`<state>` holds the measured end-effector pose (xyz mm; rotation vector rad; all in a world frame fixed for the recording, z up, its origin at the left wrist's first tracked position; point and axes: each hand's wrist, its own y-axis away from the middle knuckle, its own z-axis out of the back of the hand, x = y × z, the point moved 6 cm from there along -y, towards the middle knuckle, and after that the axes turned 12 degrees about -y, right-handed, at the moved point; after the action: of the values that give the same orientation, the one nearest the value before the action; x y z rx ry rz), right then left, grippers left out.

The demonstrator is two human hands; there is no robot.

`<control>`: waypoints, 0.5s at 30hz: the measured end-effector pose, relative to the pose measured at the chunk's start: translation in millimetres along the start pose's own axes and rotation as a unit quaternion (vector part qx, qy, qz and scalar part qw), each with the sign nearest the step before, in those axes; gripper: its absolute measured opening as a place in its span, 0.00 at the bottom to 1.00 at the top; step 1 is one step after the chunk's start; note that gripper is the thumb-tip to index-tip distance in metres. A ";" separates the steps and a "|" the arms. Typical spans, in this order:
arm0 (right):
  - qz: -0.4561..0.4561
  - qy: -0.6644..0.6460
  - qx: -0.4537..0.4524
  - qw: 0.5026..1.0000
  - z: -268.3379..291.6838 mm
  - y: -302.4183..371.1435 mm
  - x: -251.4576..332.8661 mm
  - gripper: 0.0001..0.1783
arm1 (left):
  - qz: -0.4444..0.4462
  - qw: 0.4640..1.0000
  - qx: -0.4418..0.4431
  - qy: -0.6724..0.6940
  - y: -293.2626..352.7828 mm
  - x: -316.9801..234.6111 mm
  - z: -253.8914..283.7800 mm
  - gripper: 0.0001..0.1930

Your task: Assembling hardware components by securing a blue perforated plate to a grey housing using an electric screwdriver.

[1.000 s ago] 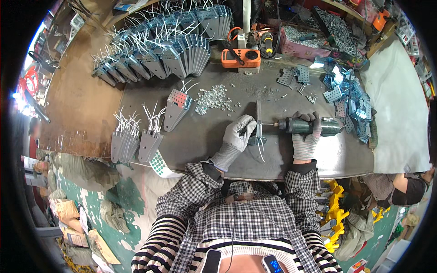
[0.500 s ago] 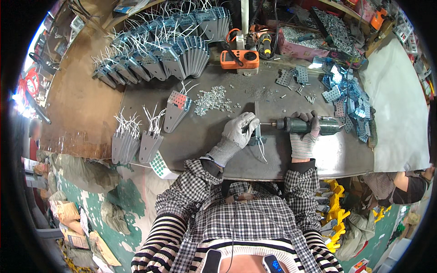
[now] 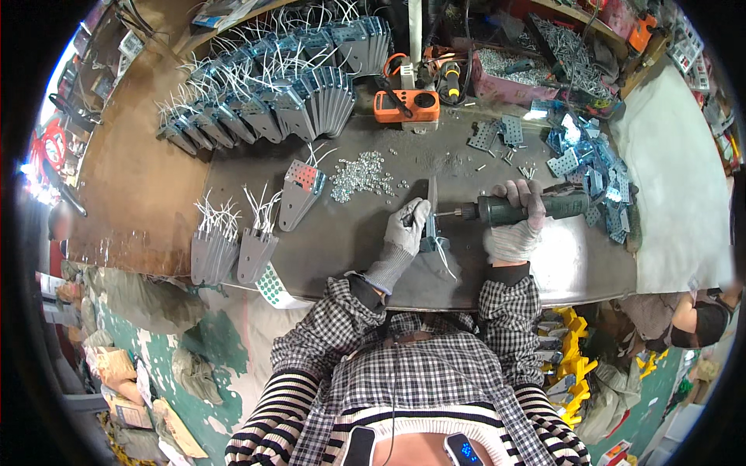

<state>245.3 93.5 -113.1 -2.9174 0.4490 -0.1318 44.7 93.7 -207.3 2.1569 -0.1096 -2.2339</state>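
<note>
My gloved right hand [image 3: 519,225] is wrapped round a dark green electric screwdriver [image 3: 494,210]. Its bit points left and meets the side of a narrow grey metal bracket [image 3: 433,193], which stands on edge on the table. White wires [image 3: 444,260] trail from the bracket's near end. My gloved left hand [image 3: 406,231] grips the bracket from its left side, fingers closed at the spot where the bit touches. Any small fastener there is hidden. A pile of small nuts [image 3: 362,177] lies beyond my left hand, near a finished-looking bracket with wires [image 3: 301,189].
Wired brackets [image 3: 225,252] stand at the left front, with rows of similar ones [image 3: 311,105] behind. An orange power socket [image 3: 406,106] sits at the back. Blue perforated plates [image 3: 614,182] are heaped right, below a pink bin of screws [image 3: 509,81]. A dotted sticker sheet [image 3: 273,287] hangs at the front edge.
The screwdriver has shifted a little left, its rear end swinging away from me, and my right hand has shifted its grip. My left hand has moved slightly nearer to me, still on the bracket.
</note>
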 end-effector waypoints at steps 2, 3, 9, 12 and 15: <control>0.002 0.014 -0.044 0.999 -8.5 2.7 -9.2 0.11 | -0.062 0.998 -0.006 -0.005 -1.7 1.0 9.9 0.13; 0.009 0.030 -0.091 0.995 -10.1 5.0 -13.2 0.10 | -0.008 0.985 0.016 -0.173 -7.3 9.4 17.1 0.11; -0.106 0.213 0.059 0.969 -45.6 -16.6 -7.4 0.28 | -0.414 0.737 0.053 -0.532 22.0 -103.8 25.0 0.19; -0.089 0.483 -0.067 0.869 -69.8 -15.4 40.1 0.22 | -0.305 0.610 0.242 -0.690 16.0 -90.0 25.2 0.27; -0.057 0.826 -0.037 0.559 -33.8 -38.8 110.4 0.22 | -0.381 0.496 0.306 -0.718 8.1 -88.8 7.2 0.33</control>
<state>357.5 90.4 -65.9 -1.7769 0.3642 -2.8339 40.4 92.3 -117.9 -0.7447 0.0698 -4.1280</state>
